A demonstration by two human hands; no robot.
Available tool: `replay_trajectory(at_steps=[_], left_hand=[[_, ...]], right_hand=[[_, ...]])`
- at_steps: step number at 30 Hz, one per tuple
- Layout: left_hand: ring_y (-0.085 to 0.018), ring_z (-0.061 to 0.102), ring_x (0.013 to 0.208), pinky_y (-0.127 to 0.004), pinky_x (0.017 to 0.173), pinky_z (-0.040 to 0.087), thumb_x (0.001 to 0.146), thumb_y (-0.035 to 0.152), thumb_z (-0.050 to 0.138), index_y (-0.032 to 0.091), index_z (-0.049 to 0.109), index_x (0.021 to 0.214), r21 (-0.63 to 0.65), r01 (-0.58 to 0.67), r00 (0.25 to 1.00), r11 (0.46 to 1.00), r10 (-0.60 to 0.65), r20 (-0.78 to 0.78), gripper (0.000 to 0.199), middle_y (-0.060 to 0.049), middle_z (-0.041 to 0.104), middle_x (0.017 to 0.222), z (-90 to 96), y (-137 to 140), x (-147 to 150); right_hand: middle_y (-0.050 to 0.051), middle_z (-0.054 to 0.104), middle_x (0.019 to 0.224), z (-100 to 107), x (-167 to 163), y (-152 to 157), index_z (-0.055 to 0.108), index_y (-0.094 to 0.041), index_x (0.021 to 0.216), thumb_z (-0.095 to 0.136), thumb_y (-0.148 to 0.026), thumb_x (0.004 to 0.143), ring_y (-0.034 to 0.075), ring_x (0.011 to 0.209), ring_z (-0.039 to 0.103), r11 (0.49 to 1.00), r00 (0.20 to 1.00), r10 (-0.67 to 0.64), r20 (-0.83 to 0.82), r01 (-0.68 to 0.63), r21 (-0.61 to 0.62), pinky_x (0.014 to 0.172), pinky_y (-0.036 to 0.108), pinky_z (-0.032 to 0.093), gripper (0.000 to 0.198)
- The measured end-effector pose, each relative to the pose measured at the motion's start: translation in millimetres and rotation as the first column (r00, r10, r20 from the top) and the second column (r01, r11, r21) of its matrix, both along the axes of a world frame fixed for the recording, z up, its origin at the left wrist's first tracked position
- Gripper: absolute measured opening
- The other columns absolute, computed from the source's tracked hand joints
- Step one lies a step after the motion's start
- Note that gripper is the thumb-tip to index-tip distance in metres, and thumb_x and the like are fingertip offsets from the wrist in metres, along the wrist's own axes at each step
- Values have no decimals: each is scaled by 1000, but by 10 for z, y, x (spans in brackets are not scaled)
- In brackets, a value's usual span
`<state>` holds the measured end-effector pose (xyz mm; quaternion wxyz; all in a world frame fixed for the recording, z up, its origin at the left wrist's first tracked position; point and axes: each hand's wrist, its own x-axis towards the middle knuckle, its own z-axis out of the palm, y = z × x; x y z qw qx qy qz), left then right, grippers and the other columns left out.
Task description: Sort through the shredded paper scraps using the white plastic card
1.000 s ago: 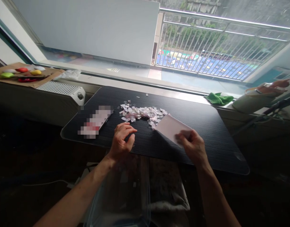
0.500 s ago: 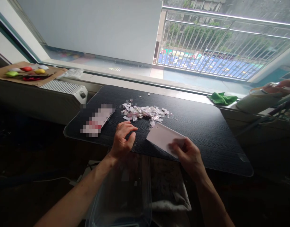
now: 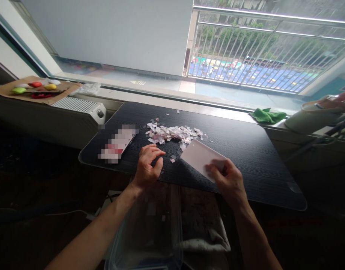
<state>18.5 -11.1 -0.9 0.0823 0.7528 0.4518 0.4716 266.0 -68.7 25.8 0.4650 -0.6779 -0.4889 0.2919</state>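
Note:
A pile of small pale paper scraps [image 3: 172, 134] lies on the dark wood-grain table [image 3: 262, 172]. My right hand [image 3: 230, 178] grips a thin, pale, stiff card-like sheet [image 3: 200, 159] by its near right end. The sheet slants with its far left end close to the pile; whether its edge touches the tabletop I cannot tell. Near the table's front edge, left of the sheet, my left hand [image 3: 149, 165] is empty, its fingers bent and apart from the thumb. A few loose scraps [image 3: 172, 159] lie between my left hand and the sheet.
Below the front edge stands a clear plastic bin [image 3: 146, 232] with a few paper bits inside. A blurred-out flat pack [image 3: 118, 144] lies on the table's left. Along the window sill are a green cloth [image 3: 268, 116] and a pale container [image 3: 304, 118]. A radiator [image 3: 82, 107] adjoins the left.
My right hand has moved the sheet slightly away from me and to the right. A few scraps now show in front of the pile. My left hand stays almost still.

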Motion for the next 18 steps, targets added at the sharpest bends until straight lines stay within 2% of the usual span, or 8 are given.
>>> replay_trajectory(at_steps=[6, 11, 14, 18], left_hand=[[-28, 56, 112, -52, 104, 42, 83, 17, 56, 22, 71, 89, 28, 17, 988, 999, -12, -151, 17, -6, 66, 93, -43, -8, 35], [-29, 52, 118, -59, 111, 31, 83, 19, 56, 26, 74, 92, -3, 33, 959, 999, -33, -282, 22, -5, 63, 103, -57, -28, 68], [-29, 52, 119, -59, 112, 31, 84, 20, 54, 25, 74, 92, 3, 42, 950, 999, -39, -308, 22, -6, 63, 103, -59, -33, 73], [-29, 52, 119, -59, 111, 32, 84, 19, 54, 24, 74, 91, 6, 45, 954, 999, -41, -298, 21, -7, 63, 104, -59, -33, 67]], right_hand=[[0, 65, 72, 1, -74, 35, 61, -21, 84, 64, -41, 80, 17, 62, 59, 997, 997, 80, -18, -80, -12, 58, 29, 48, 20], [0, 66, 70, 25, -33, 0, 62, -21, 84, 65, -42, 79, 17, 60, 59, 998, 998, 57, 8, -56, -24, 56, 28, 47, 21], [0, 66, 70, 28, -39, -14, 62, -21, 85, 66, -42, 79, 17, 60, 59, 999, 999, 44, 2, -44, 1, 56, 29, 48, 22], [2, 68, 75, 8, -98, 7, 61, -22, 88, 63, -41, 81, 17, 63, 61, 994, 994, 111, 6, -111, -5, 60, 29, 49, 20]])
